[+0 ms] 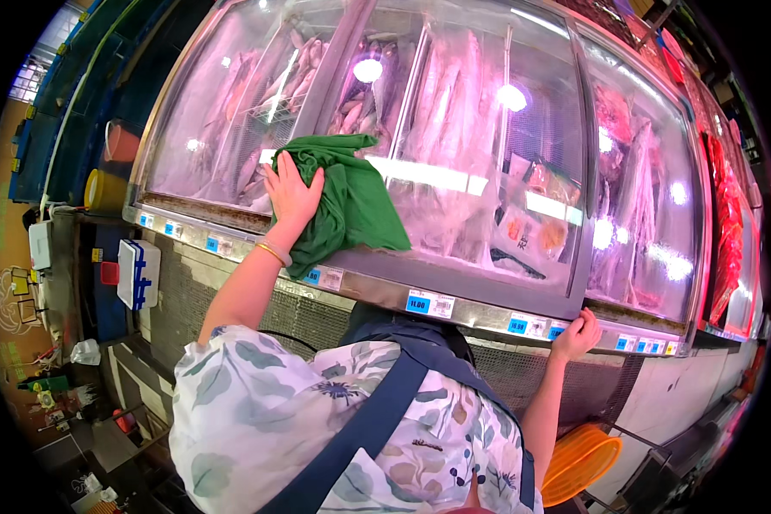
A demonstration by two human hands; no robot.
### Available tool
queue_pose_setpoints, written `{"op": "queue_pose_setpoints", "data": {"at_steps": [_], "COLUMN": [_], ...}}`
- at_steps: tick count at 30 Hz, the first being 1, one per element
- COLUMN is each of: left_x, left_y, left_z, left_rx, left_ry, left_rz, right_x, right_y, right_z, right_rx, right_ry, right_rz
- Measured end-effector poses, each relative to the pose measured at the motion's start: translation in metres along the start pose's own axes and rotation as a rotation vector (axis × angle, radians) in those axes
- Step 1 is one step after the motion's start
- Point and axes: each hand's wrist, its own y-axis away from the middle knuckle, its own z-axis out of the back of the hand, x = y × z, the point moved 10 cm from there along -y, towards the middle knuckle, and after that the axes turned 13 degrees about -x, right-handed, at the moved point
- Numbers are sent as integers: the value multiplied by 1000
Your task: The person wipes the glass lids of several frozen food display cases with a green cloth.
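Note:
My left hand [295, 193] presses a crumpled green cloth [353, 199] against the sliding glass lid of a chest freezer [552, 83], with thumb and fingers over the folds. Part of the cloth hangs over the lid's grey frame [462, 277] onto the front rail. My right hand [577, 334] has its fingers curled at the front corner of that frame. Beneath the glass lie long pale fish [456, 122], smaller whole fish [302, 70] and a printed plastic food bag [532, 225]. Lamp reflections hide some of the contents.
Price tags [429, 303] line the front rail. Left of the freezer are a yellow bucket [106, 191], a reddish bucket [122, 142] and a white box with blue trim [138, 275]. An orange plastic basket [581, 464] stands low beside my right arm. More freezer glass [649, 186] continues at right.

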Motion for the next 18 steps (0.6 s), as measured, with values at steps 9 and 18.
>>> {"op": "queue_pose_setpoints", "data": {"at_steps": [9,18], "left_x": [-5,-39], "left_y": [-103,-200], "left_z": [-60,-126], "left_rx": [121,111], "left_ry": [280,416], "left_rz": [69,19], "right_x": [-3,-10], "right_y": [0,-1], "right_z": [1,-4], "right_rx": [24,50], "right_ry": [-16,-21], "right_rz": [-72,-72]}}
